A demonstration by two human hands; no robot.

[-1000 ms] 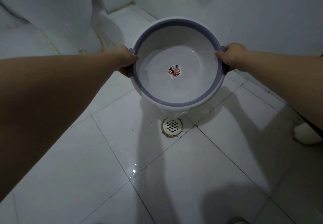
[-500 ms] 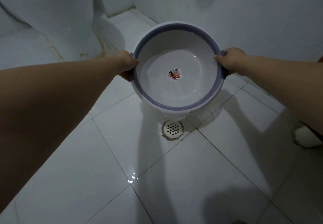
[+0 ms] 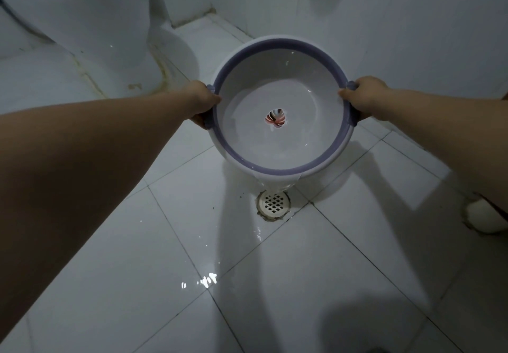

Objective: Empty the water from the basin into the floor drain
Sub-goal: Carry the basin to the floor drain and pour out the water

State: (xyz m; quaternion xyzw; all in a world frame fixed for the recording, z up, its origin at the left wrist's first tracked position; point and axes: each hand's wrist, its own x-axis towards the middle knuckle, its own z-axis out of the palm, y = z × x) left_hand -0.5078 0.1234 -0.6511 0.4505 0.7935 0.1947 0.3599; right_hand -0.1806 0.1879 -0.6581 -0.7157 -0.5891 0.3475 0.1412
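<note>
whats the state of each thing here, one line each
basin: tilted toward the camera, held above the floor, water inside
water: spilling over the basin's near rim toward the drain
floor drain: uncovered grate, directly below the pouring rim
left hand: gripping the basin's left rim
right hand: gripping the basin's right rim
floor tiles: wet in patches, shiny reflections
toilet: standing at upper left, untouched

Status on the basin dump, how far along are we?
Done: the basin is lifted and tipped toward the person, its near rim above the floor drain. In hand: the left hand and right hand grip opposite handles while water spills over the near rim onto the drain. Left: a pool of water covers the basin's bottom, so more tilt is likely needed. Some wet patches shine on the floor tiles.
</note>
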